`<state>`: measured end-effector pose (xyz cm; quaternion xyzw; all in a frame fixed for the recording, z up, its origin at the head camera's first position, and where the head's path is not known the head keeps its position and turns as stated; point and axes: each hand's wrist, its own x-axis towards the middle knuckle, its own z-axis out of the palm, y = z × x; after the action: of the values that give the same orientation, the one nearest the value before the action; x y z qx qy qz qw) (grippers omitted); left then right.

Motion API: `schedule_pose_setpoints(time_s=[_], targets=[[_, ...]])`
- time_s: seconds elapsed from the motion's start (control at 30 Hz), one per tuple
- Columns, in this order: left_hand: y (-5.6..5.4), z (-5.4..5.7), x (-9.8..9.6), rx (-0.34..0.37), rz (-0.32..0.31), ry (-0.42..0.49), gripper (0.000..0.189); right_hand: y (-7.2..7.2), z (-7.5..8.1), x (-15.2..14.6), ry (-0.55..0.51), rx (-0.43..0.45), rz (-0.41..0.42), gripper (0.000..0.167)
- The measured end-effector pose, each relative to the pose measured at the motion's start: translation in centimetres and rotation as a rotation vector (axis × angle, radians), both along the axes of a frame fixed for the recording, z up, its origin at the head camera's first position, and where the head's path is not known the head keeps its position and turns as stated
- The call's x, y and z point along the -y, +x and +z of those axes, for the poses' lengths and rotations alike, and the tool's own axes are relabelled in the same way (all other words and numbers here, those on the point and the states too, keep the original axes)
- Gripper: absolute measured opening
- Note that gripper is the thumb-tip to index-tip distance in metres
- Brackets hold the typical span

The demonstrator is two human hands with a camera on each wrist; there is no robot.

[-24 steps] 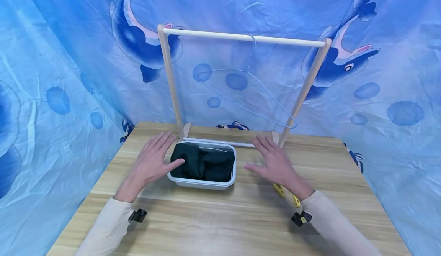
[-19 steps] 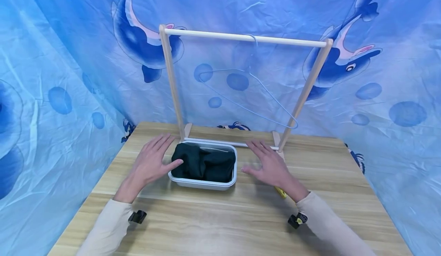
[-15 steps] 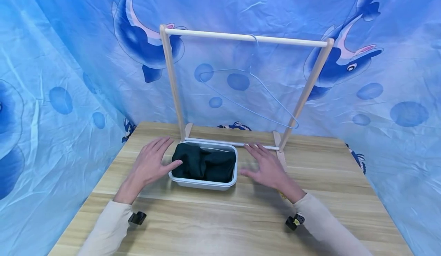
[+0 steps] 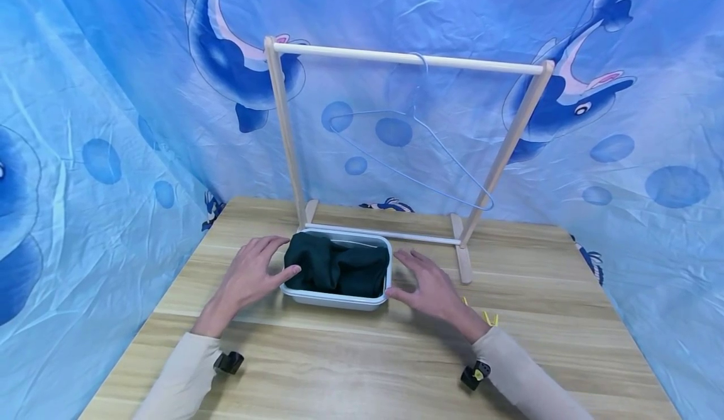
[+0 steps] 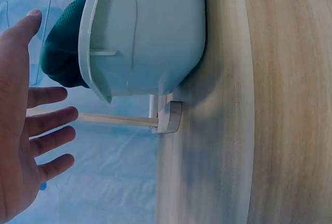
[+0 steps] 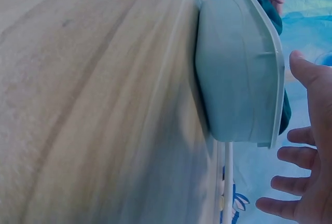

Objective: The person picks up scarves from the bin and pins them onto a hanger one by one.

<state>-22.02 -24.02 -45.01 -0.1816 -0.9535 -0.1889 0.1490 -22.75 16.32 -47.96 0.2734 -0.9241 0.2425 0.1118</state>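
A pale grey-green plastic tub (image 4: 334,301) stands on the wooden table, with a dark green folded cloth (image 4: 362,271) heaped in it up to the rim. At the tub's left end is my left hand (image 4: 249,276), thumb tip over the near left corner and fingers spread. My right hand (image 4: 431,287) is at the opposite end, its thumb tip right by the rim. In the left wrist view the left fingers (image 5: 51,125) are apart and hold nothing. The right fingers (image 6: 294,186) likewise stand loosely spread beside the tub wall in the right wrist view.
Behind the tub rises a wooden rack (image 4: 511,134) with a thin light blue wire hanger (image 4: 452,156) on its top bar. Yellow clothespins (image 4: 489,319) lie near my right wrist. A blue dolphin-print curtain (image 4: 362,5) encloses the table's back and sides.
My right hand has moved left to the tub's right end, uncovering the rack's right foot. The left hand has stayed nearly in place, its fingers slightly lower. Tub and cloth have not moved.
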Motion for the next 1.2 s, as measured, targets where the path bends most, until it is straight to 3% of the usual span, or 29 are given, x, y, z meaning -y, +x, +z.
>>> schedule_pose_setpoints(time_s=[0.33, 0.67, 0.9, 1.07, 1.2], targets=[[0.0, -0.2, -0.5, 0.075, -0.011, 0.061, 0.074, 0.2, -0.4, 0.3, 0.020, 0.044, 0.026, 0.086], [0.1, -0.2, -1.3, 0.174, 0.009, 0.196, 0.086, 0.0, -0.5, 0.4, 0.031, 0.061, 0.037, 0.088], [-0.5, 0.1, -1.8, 0.138, -0.051, 0.301, 0.078, -0.1, -0.5, 0.4, 0.029, 0.066, 0.038, 0.089], [-0.8, 0.6, -2.1, 0.111, -0.084, 0.269, 0.078, 0.0, -0.5, 0.5, 0.034, 0.078, 0.028, 0.089], [-1.0, 0.9, -2.3, 0.059, -0.099, 0.220, 0.065, 0.0, -0.6, 0.5, 0.032, 0.083, 0.023, 0.089]])
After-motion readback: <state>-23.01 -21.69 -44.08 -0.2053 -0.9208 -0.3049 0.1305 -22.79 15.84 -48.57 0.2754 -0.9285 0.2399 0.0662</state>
